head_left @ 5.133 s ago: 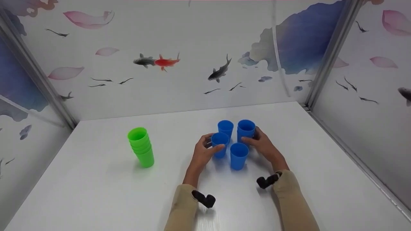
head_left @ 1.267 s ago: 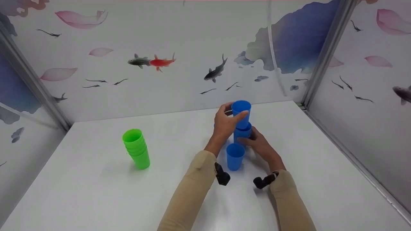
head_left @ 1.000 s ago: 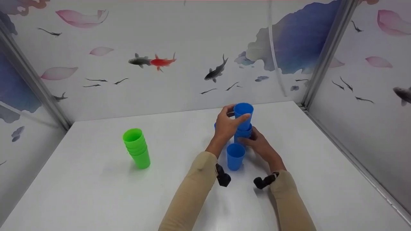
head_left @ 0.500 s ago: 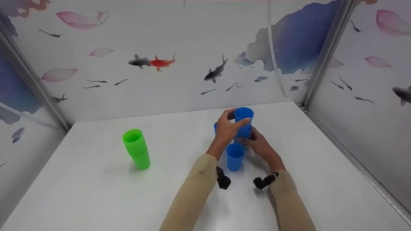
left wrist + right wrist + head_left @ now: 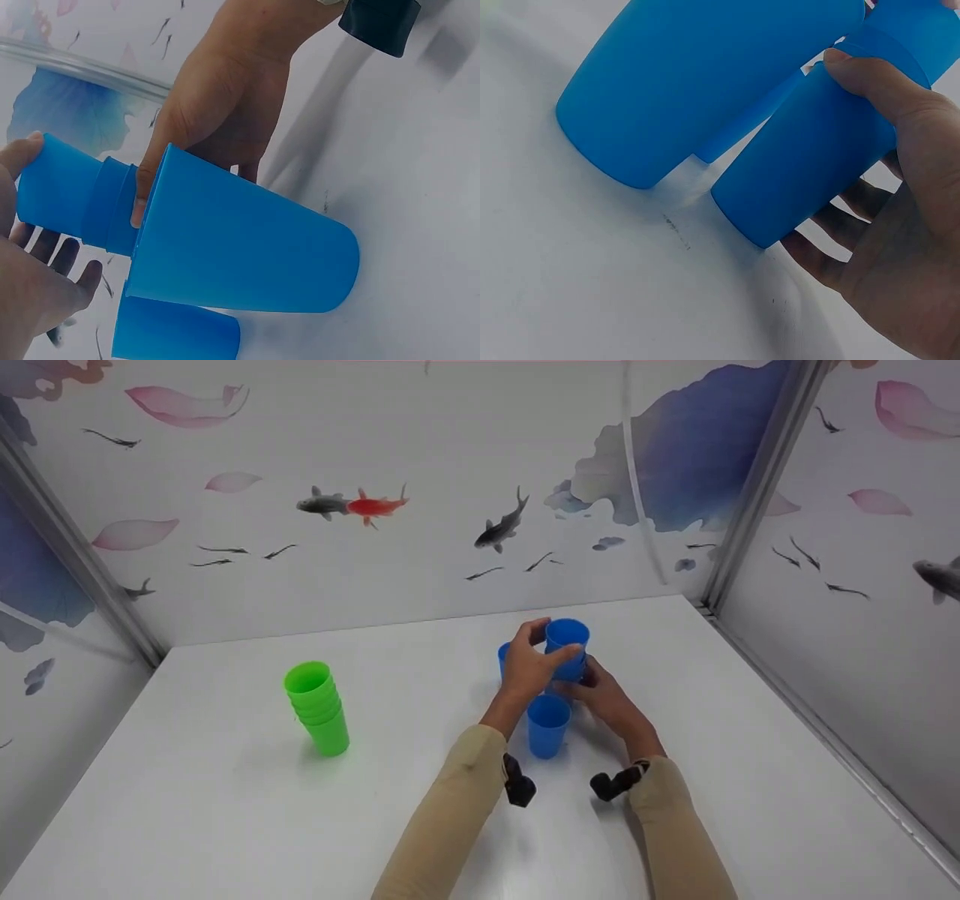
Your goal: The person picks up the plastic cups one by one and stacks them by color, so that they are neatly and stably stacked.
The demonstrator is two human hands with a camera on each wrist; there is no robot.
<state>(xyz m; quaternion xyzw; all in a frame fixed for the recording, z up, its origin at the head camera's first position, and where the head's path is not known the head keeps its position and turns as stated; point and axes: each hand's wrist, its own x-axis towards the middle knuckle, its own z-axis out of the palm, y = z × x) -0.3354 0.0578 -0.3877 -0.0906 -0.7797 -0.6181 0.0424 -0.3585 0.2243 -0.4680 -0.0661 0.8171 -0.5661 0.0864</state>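
In the head view my left hand [image 5: 529, 664] grips the top blue plastic cup [image 5: 564, 641] between thumb and fingers. That cup sits partly down inside a blue stack, whose rims [image 5: 109, 202] show in the left wrist view. My right hand [image 5: 611, 703] curls round the stack's lowest cup [image 5: 810, 150], which stands upright on the table. Close in front of both hands is a single blue cup [image 5: 548, 731]. Another blue cup [image 5: 503, 660] stands behind my left hand, mostly hidden by it.
A nested stack of several green cups [image 5: 330, 731] stands on the left of the white table [image 5: 225, 810]. Printed panels with fish and petals enclose the table at the back [image 5: 420, 577] and sides. Each wrist carries a small black camera [image 5: 519, 781].
My left hand has taken the blue cup from the left, lifted it over the stack and lowered it into it. My right hand has stayed round the stack. The green cups have not moved.
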